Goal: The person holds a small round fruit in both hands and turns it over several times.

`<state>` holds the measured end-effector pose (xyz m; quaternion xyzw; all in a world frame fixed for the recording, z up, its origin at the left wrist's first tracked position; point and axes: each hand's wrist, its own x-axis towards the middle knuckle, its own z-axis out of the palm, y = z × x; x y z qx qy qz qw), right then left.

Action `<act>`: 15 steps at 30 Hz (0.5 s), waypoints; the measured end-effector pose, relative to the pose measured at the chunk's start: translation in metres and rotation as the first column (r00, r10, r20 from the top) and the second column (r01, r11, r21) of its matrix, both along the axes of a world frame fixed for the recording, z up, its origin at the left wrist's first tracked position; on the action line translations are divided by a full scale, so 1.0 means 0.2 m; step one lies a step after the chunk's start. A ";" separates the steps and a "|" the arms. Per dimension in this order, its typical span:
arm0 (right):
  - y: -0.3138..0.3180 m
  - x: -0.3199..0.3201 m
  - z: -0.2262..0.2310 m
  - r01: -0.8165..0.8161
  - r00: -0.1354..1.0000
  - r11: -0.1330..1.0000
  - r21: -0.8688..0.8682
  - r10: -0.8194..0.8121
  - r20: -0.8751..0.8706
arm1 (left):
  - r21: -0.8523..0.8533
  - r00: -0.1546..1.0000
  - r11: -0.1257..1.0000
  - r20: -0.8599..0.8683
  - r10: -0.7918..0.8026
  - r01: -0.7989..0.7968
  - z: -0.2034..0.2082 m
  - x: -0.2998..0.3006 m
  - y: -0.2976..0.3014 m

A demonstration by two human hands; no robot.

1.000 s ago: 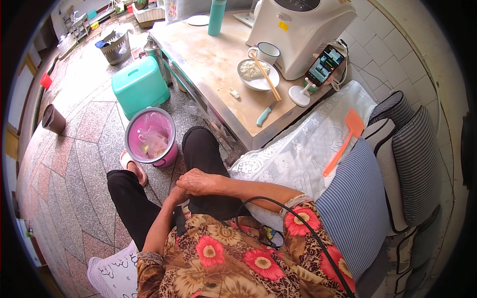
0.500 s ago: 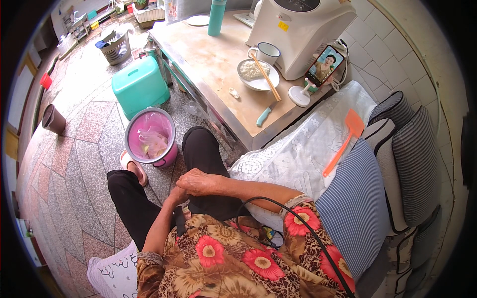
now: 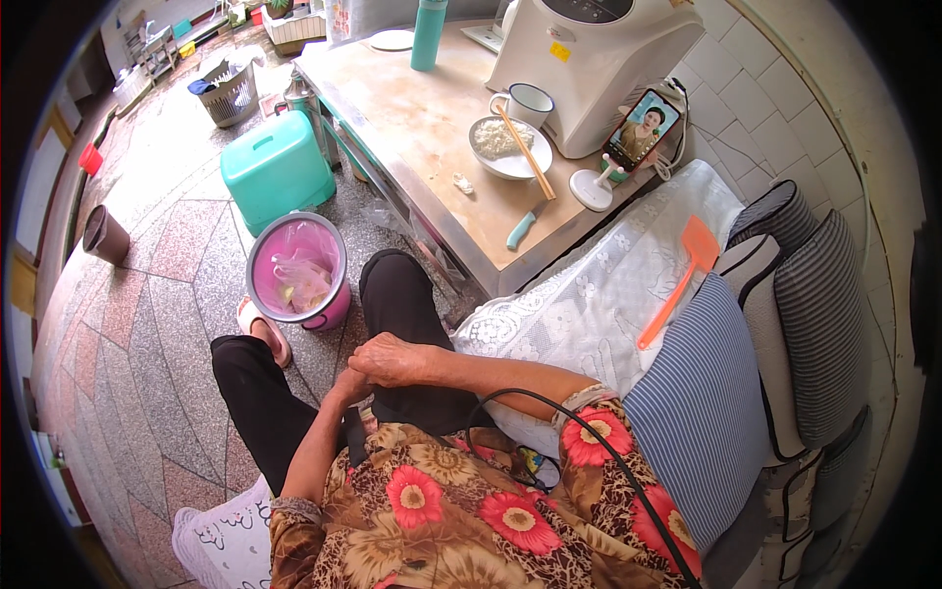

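Observation:
My right hand [image 3: 392,360] and my left hand [image 3: 351,385] are together in front of my lap, over the black trousers [image 3: 407,294]. The right hand is closed, knuckles up, and appears wrapped round the fingers of the left. The left fingers are hidden beneath it, and so is anything between the palms. A pink bin [image 3: 329,312] with a grey rim and a clear plastic bag inside stands on the floor just beyond my hands. On the table lie a bowl of white rice [image 3: 500,140] with chopsticks [image 3: 527,152] across it and a turquoise-handled knife [image 3: 523,231].
The wooden-topped table [image 3: 383,108] carries a white mug [image 3: 530,101], a turquoise bottle [image 3: 427,35], a large white appliance [image 3: 589,74] and a phone [image 3: 644,128] on a stand. An orange fly swatter [image 3: 677,280] lies on the lace-covered seat. A turquoise box [image 3: 278,172] stands behind the bin.

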<state>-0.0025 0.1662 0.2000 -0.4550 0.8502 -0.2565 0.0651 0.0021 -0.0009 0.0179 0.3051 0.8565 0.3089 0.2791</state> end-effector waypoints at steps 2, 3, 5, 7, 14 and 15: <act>0.00 0.00 0.01 -0.006 1.000 1.000 0.029 0.006 0.016 | 0.009 1.000 1.000 0.007 0.010 -0.010 0.01 0.00 0.00; 0.00 0.00 0.01 -0.005 1.000 1.000 0.030 0.005 0.017 | 0.013 1.000 1.000 0.012 0.016 -0.016 0.01 0.00 0.00; 0.00 0.00 0.00 0.001 1.000 1.000 0.013 -0.001 0.008 | 0.022 1.000 0.999 0.017 0.026 -0.026 0.01 0.00 0.01; 0.00 0.00 -0.01 0.013 1.000 1.000 -0.025 -0.013 -0.010 | 0.032 0.999 0.999 0.013 0.030 -0.031 0.00 0.00 0.00; 0.00 0.00 0.00 0.014 1.000 1.000 -0.019 -0.014 0.001 | 0.061 0.998 0.998 -0.055 0.019 -0.016 -0.02 0.00 -0.01; 0.00 0.00 0.01 0.013 1.000 1.000 -0.019 -0.013 0.005 | 0.095 0.996 0.995 -0.087 0.015 -0.006 -0.03 0.00 -0.01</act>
